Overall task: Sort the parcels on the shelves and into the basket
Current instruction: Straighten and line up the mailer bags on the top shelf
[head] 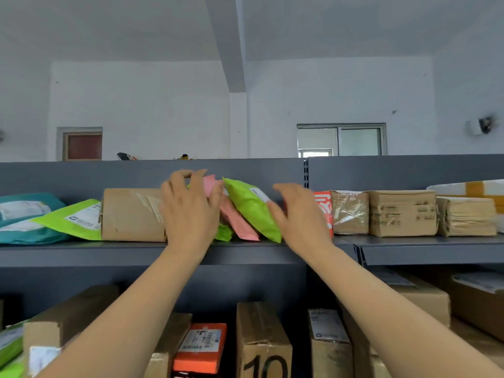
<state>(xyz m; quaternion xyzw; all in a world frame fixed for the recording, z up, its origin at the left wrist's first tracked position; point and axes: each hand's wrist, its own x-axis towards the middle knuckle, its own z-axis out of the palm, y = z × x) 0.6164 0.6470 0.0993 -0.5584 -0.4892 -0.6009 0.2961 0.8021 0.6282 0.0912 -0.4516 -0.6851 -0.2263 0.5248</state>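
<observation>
Shelving: dark grey metal shelf unit fills the lower view; the upper shelf carries the parcels being sorted; no basket is in view.
Lower shelf: upright brown cardboard cartons and an orange box with a barcode label stand below, clear of the work.
Left neighbour: large brown cardboard box with torn tape stands just left of the soft mailers; it looks a firm backstop to lean them on.
Right neighbours: red-printed parcel and a row of taped brown cartons close the gap on the right; room for the right hand is tight.
Far left: teal plastic mailers and a flat lime-green mailer lie stacked, out of the way.
Task parcels: lime-green plastic mailer with a white label and pink plastic mailer lean leftward on the upper shelf, touching each other.
Left hand: left hand rests against the pink mailer's top, fingers curled over its edge, gripping it loosely, I judge.
Right hand: right hand is blurred, fingers spread open, beside the green mailer's lower edge.
Advice: steady the tops while pressing the bases in; slippery mailers may slide off the shelf lip.
</observation>
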